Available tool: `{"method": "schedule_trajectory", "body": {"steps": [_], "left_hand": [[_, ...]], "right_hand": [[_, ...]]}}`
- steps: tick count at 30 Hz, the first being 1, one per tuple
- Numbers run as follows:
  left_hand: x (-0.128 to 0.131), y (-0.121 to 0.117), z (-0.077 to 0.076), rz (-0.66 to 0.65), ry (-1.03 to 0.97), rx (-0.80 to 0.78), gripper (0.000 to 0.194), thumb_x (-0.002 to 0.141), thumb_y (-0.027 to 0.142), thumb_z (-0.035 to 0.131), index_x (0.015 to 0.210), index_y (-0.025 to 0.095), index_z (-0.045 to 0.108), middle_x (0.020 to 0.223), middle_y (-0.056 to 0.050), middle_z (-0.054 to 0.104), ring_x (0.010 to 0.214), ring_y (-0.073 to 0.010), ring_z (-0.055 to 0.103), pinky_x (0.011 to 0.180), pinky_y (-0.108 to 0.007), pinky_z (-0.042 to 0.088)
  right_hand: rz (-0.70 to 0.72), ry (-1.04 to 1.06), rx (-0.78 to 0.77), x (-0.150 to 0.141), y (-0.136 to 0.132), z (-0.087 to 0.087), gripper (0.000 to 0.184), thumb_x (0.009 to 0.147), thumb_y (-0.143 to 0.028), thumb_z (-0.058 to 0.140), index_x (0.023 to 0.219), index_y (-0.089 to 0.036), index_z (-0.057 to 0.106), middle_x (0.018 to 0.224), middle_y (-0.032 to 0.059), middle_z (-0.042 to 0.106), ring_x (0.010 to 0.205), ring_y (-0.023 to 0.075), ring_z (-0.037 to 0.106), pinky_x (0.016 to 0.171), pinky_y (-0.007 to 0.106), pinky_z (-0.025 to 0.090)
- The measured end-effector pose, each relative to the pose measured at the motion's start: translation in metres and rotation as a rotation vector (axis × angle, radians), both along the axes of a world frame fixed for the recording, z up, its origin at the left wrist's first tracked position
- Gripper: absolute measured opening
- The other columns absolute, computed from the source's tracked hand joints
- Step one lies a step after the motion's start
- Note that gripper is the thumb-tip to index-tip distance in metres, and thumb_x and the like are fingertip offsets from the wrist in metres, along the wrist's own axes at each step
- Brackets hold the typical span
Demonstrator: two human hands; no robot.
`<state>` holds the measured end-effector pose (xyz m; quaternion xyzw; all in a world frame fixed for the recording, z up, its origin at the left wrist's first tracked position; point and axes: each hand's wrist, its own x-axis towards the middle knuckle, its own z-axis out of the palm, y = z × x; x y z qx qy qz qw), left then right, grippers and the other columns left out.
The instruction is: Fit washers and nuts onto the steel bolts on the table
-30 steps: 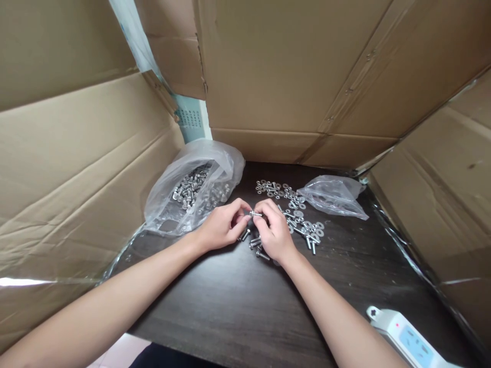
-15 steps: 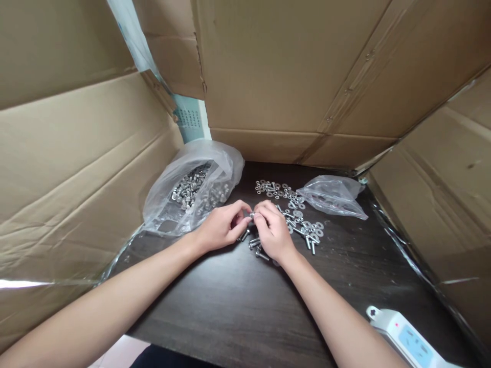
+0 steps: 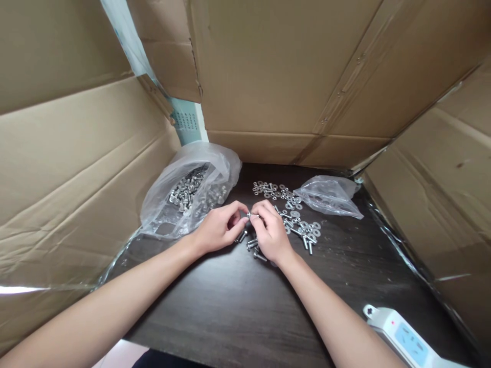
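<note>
My left hand [image 3: 219, 226] and my right hand [image 3: 271, 236] meet over the middle of the table. Thumb and fingers of both are pinched on one small shiny bolt [image 3: 249, 215]. Its shank is mostly covered by the right fingers, and whether a nut or washer sits on it is too small to tell. Just below the hands lie several loose bolts [image 3: 252, 244]. To the right of my right hand, bolts, nuts and flat washers [image 3: 315, 233] are spread in a loose pile.
An open clear plastic bag [image 3: 153, 217] full of bolts stands at the left. Another clear bag [image 3: 330, 194] lies flat at the back right. A white power strip [image 3: 387, 322] is at the front right. Cardboard walls [image 3: 276, 66] enclose the dark table [image 3: 230, 301].
The view has shifted slightly, moving everything a little to the left. Both hands keep their pinch on the bolt, with the fingers barely changed.
</note>
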<state>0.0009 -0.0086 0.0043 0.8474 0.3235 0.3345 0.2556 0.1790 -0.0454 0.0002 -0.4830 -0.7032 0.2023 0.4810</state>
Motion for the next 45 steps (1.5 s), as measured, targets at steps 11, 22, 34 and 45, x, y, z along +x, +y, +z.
{"method": "schedule_trajectory", "body": {"steps": [11, 22, 34, 45], "left_hand": [[-0.0011, 0.0012, -0.0019, -0.008, 0.025, 0.031, 0.017, 0.096, 0.027, 0.058, 0.111, 0.019, 0.062, 0.07, 0.005, 0.056, 0.06, -0.0104, 0.052, 0.061, -0.022, 0.042], [0.0002, 0.0006, -0.002, 0.034, 0.022, -0.02, 0.017, 0.095, 0.029, 0.058, 0.108, 0.018, 0.061, 0.068, 0.005, 0.054, 0.058, -0.01, 0.051, 0.059, -0.022, 0.041], [-0.0005, -0.0001, 0.0006, 0.016, 0.092, 0.066, 0.017, 0.094, 0.029, 0.058, 0.107, 0.019, 0.064, 0.069, 0.004, 0.056, 0.06, -0.0117, 0.052, 0.06, -0.023, 0.04], [-0.0012, -0.0011, 0.0019, 0.028, 0.044, 0.086, 0.015, 0.094, 0.028, 0.06, 0.102, 0.018, 0.067, 0.069, 0.003, 0.054, 0.06, -0.0113, 0.05, 0.061, -0.024, 0.04]], "right_hand": [[-0.023, -0.018, -0.008, -0.0002, 0.0009, -0.0012, 0.03, 0.099, -0.025, 0.043, 0.07, -0.023, 0.047, 0.084, 0.0044, 0.057, 0.083, 0.0199, 0.057, 0.078, 0.035, 0.045], [-0.053, -0.01, -0.019, 0.0002, -0.0003, 0.0, 0.011, 0.088, -0.018, 0.048, 0.079, -0.023, 0.05, 0.088, 0.0041, 0.056, 0.085, 0.0209, 0.054, 0.077, 0.035, 0.043], [-0.023, -0.009, -0.02, 0.0003, 0.0003, -0.0003, 0.015, 0.089, -0.017, 0.047, 0.076, -0.024, 0.045, 0.088, 0.0037, 0.053, 0.083, 0.0206, 0.054, 0.075, 0.035, 0.044], [0.002, -0.001, -0.051, 0.001, 0.0004, -0.0003, 0.026, 0.098, -0.024, 0.044, 0.073, -0.023, 0.049, 0.087, 0.0049, 0.057, 0.086, 0.0212, 0.057, 0.08, 0.038, 0.045]]}}
